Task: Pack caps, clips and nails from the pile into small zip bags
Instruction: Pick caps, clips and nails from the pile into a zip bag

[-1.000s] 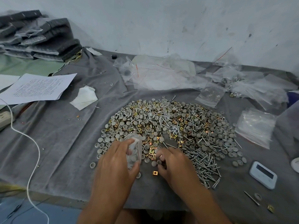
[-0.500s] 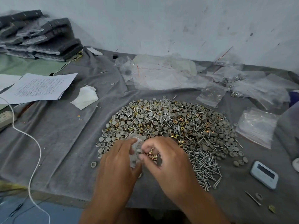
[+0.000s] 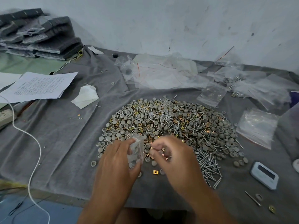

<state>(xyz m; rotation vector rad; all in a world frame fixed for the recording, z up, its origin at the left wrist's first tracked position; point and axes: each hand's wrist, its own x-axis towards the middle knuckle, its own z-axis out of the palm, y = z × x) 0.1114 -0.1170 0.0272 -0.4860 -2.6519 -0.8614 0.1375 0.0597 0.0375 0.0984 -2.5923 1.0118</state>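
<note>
A wide pile (image 3: 169, 123) of grey caps, brass square clips and steel nails lies on the grey cloth. At its near edge my left hand (image 3: 118, 162) grips a small clear zip bag (image 3: 136, 151) that holds a few caps. Just to the right, my right hand (image 3: 174, 156) has its fingers curled over the pile's edge, blurred, fingertips close to the bag's mouth. Whether those fingers pinch a piece I cannot tell. One brass clip (image 3: 155, 172) lies loose on the cloth between my hands. Nails (image 3: 208, 165) are heaped to the right of my right hand.
Empty zip bags lie at the right (image 3: 257, 126) and in a heap at the back (image 3: 165, 73). A small white device (image 3: 264, 175) sits at the near right. Papers (image 3: 38, 86), a tissue (image 3: 85, 96), a white cable (image 3: 32, 143) and stacked dark pads (image 3: 40, 34) are on the left.
My right hand rose from the cloth near the loose clip to the bag's mouth, then drew slightly right. The left hand holds the bag in about the same place.
</note>
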